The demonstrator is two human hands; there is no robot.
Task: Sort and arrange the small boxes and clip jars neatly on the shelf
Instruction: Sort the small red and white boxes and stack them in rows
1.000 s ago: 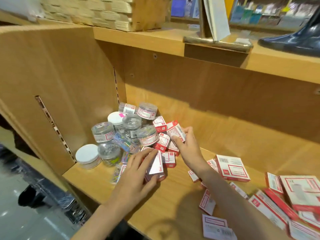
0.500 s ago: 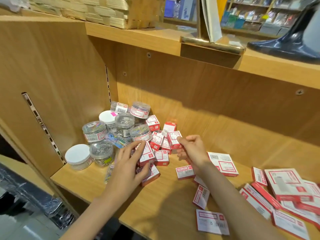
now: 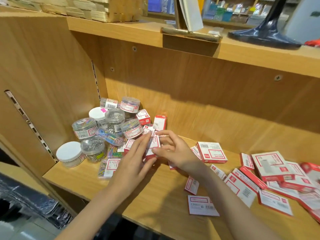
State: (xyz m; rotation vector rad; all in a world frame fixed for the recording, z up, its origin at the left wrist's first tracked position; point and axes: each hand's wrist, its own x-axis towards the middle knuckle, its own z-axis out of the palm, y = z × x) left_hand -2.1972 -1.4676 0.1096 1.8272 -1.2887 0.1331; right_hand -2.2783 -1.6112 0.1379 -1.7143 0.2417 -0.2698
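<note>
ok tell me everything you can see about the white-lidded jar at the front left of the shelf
The white-lidded jar is a short round tub with a plain, flat white lid and a see-through wall bearing a dark printed band low down; its contents cannot be made out. It stands upright on the wooden shelf at the front left corner of the pile, close to the side panel. On its right it sits against, or very nearly against, a clear jar of silver clips. Neither hand touches it.
</note>
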